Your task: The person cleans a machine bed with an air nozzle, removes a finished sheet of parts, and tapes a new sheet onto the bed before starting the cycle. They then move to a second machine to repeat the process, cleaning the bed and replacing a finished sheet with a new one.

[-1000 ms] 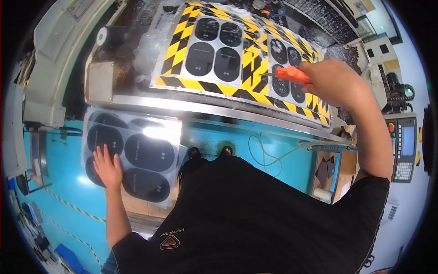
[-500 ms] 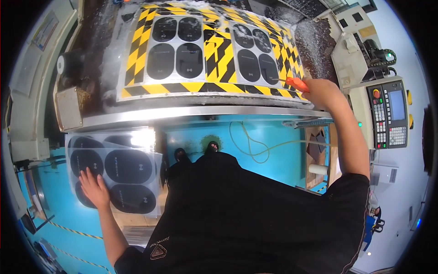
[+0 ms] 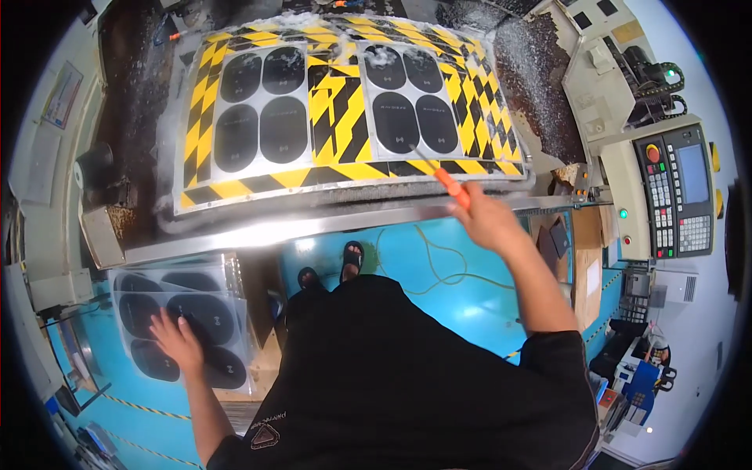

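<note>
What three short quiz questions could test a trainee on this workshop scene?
1. True or false: the right hand holds an orange-handled tool.
2. What does the left hand rest on? A) grey control panel with keypad B) stack of clear sheets with black oval pieces C) floor
3. How many black ovals does the left grey plate on the yellow-black striped bed carry?

Key: 1 true; 2 B; 3 four.
</note>
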A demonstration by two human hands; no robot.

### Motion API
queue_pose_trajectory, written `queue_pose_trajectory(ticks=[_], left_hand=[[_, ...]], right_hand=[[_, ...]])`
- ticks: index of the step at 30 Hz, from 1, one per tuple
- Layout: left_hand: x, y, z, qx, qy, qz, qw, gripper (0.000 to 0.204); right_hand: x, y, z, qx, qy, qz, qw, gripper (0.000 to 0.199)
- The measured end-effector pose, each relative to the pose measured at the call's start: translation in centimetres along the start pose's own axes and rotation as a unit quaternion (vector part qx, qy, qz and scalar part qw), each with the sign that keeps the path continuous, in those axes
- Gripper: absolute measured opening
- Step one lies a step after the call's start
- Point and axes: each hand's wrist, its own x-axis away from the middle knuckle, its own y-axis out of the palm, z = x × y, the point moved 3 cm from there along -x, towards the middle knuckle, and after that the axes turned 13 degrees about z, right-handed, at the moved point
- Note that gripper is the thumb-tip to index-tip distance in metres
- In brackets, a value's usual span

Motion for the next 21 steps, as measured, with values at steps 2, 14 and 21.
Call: queue_pose_trajectory(ticks=[2, 14, 21], left_hand=[[1.4, 0.2, 1.4, -0.005, -0.043, -0.053, 0.998, 0.056], [1.5, 0.2, 2.6, -0.081, -0.030, -0.007, 0.996, 0.057], [1.5, 0.1, 2.5, -0.099, -0.033, -0.001, 0.995, 0.057]], right_hand=[[-1.1, 0.8, 0.7, -0.033, -0.028, -0.020, 0.999, 0.052], [-11.7, 2.9, 0.9, -0.121, -0.019, 0.050, 0.991, 0.059], [-19.5, 5.2, -3.1, -0.118, -0.054, 0.089, 0.988, 0.058]])
